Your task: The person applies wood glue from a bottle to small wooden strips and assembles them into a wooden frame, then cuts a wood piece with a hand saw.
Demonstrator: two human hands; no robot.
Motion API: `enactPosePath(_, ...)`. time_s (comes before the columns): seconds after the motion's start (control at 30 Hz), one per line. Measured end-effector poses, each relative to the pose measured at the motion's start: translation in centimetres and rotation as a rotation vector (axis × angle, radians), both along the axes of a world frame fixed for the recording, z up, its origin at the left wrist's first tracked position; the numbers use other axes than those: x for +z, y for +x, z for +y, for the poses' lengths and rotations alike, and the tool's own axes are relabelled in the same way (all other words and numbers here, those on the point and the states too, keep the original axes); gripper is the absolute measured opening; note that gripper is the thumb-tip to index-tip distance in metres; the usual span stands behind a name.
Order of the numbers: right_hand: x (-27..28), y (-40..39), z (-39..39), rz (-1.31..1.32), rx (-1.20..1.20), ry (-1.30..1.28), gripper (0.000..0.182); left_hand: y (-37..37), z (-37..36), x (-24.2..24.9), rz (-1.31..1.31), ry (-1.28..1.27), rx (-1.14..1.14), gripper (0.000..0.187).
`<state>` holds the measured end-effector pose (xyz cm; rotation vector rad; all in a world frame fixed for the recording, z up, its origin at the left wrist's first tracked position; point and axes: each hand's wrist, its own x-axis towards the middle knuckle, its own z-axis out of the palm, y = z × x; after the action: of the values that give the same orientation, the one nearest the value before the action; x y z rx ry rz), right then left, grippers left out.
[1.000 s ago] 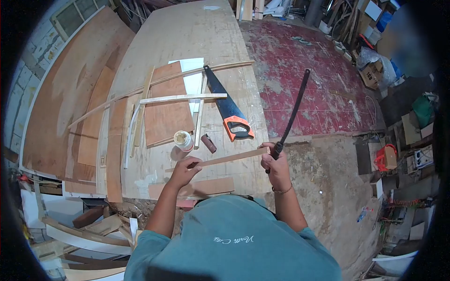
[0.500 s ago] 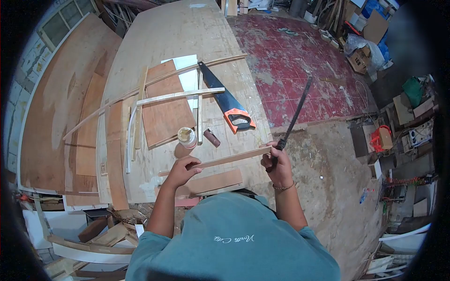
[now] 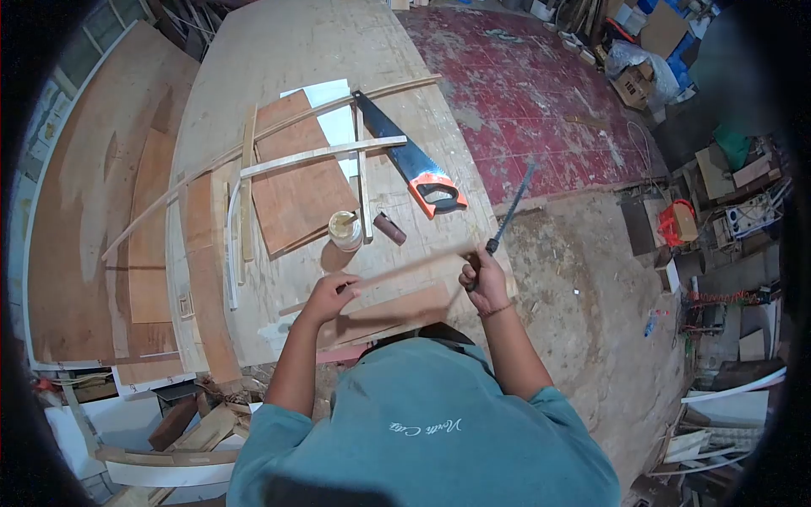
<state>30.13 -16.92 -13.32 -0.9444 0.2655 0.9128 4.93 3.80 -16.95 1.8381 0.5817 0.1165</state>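
Observation:
A thin wooden strip (image 3: 405, 266) slants across the front of the workbench, smeared by motion. My left hand (image 3: 332, 297) is closed on its left part, thumb and fingers pinching it. Beside the strip's right end, my right hand (image 3: 486, 283) wraps round the dark handle of a long, narrow-bladed tool (image 3: 514, 205). The blade points up and away, past the bench's right edge; whether it is a file or a narrow saw I cannot tell. Below the strip lies a flat brown board (image 3: 397, 311).
On the workbench (image 3: 312, 42) lie an orange-handled handsaw (image 3: 414, 165), a reddish plywood panel (image 3: 296, 198), several wooden strips and a dark brown block (image 3: 389, 227). An open jar (image 3: 345, 230) stands near my left hand. Large sheets (image 3: 93, 211) lean at the left.
The strip's right end has risen slightly and blurred. My right hand has shifted left and down, and the tool's blade with it. The whole view has tilted a little.

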Motion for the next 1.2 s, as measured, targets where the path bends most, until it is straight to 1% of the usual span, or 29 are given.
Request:
enactPosePath(0.03,-2.0,-0.1,0.0,-0.137,0.031,-0.142,0.019,-0.1,0.6,-0.4,-0.033,0.081,0.048,0.03)
enactPosePath(0.07,-5.4,0.1,0.1,-0.274,0.063,-0.285,0.02,-0.3,0.9,-0.9,-0.068,0.163,0.096,0.029)
enactPosePath(0.1,-9.4,0.1,-0.3,-0.413,0.117,-0.478,0.019,-0.7,1.1,-1.5,-0.053,0.123,0.159,0.028)
enactPosePath(0.13,-13.2,-0.3,-1.0,-0.555,0.174,-0.669,0.019,-1.0,1.2,-1.6,-0.055,0.122,0.162,0.028)
enactPosePath(0.17,-15.8,-1.1,-1.8,-0.637,0.278,-0.691,0.02,-1.5,1.3,-1.5,-0.061,0.114,0.179,0.029)
enactPosePath(0.2,-19.8,-1.1,-2.8,-0.732,0.43,-0.776,0.035,-1.9,1.6,-1.3,-0.07,0.111,0.201,0.029)
enactPosePath(0.23,-19.7,-2.4,-3.1,-0.95,0.513,-0.829,0.042,-2.3,1.5,-0.1,-0.038,0.138,0.195,0.029)
enactPosePath(0.27,-18.9,-3.7,-3.3,-1.169,0.596,-0.875,0.049,-3.0,1.8,-0.1,-0.036,0.145,0.209,0.029)
enactPosePath(0.3,-18.0,-4.7,-3.5,-1.173,0.604,-0.862,0.049,-3.7,2.1,-0.3,-0.014,0.148,0.211,0.028)
enactPosePath(0.37,-15.7,-5.6,-3.9,-1.48,0.749,-0.868,0.08,-4.9,2.5,-0.1,0.007,0.157,0.221,0.028)
enactPosePath(0.4,-14.7,-5.4,-3.7,-1.487,0.75,-0.855,0.08,-5.5,2.6,0.2,0.007,0.161,0.235,0.027)
enactPosePath(0.47,-13.0,-4.8,-3.2,-1.433,1.065,-0.897,0.104,-6.7,3.1,1.1,0.009,0.177,0.261,0.026)
enactPosePath(0.5,-11.7,-4.6,-2.4,-1.378,1.076,-0.918,0.104,-7.2,3.2,1.4,0.003,0.173,0.294,0.026)
enactPosePath(0.53,-12.4,-4.1,-1.9,-1.385,1.08,-0.908,0.104,-7.6,3.2,1.8,-0.004,0.166,0.326,0.025)
enactPosePath(0.6,-13.3,-3.2,-0.9,-1.487,1.133,-0.781,0.094,-8.2,3.2,2.4,-0.013,0.16,0.359,0.024)
enactPosePath(0.63,-13.3,-3.1,-0.3,-1.558,1.124,-0.732,0.083,-8.5,3.2,2.8,-0.022,0.15,0.381,0.024)
enactPosePath(0.67,-13.3,-3.1,0.2,-1.561,1.122,-0.722,0.083,-8.7,3.2,3.2,-0.02,0.158,0.386,0.024)
enactPosePath(0.73,-12.6,-3.1,1.3,-1.556,1.133,-0.697,0.071,-8.8,3.2,4.0,-0.012,0.158,0.369,0.024)
enactPosePath(0.77,-12.8,-3.3,1.8,-1.558,1.128,-0.692,0.071,-8.9,3.2,4.3,-0.022,0.176,0.335,0.024)
enactPosePath(0.8,-12.9,-3.7,2.5,-1.55,1.071,-0.706,0.071,-8.9,3.2,4.6,-0.023,0.18,0.334,0.024)
enactPosePath(0.83,-13.0,-4.0,3.1,-1.54,1.016,-0.721,0.071,-8.8,3.1,4.9,-0.026,0.158,0.323,0.025)
enactPosePath(0.87,-13.1,-4.3,3.6,-1.541,1.016,-0.722,0.071,-8.7,3.0,5.1,-0.03,0.134,0.313,0.026)
enactPosePath(0.93,-13.0,-5.5,4.9,-1.443,0.906,-0.871,0.072,-8.2,2.9,5.4,-0.032,0.165,0.287,0.026)
enactPosePath(0.97,-13.0,-6.1,5.5,-1.446,0.862,-0.9,0.072,-8.1,2.8,5.5,-0.034,0.196,0.261,0.025)
enactPosePath(1.07,-11.2,-6.9,5.6,-1.484,0.858,-0.904,0.076,-6.9,1.8,6.8,-0.023,0.175,0.283,0.025)
enactPosePath(1.1,-11.4,-6.5,5.2,-1.545,0.86,-0.874,0.075,-6.5,1.5,7.4,-0.024,0.176,0.288,0.025)
enactPosePath(1.2,-11.4,-4.3,2.3,-1.524,0.874,-0.86,0.073,-4.9,0.6,8.7,-0.058,0.225,0.273,0.024)
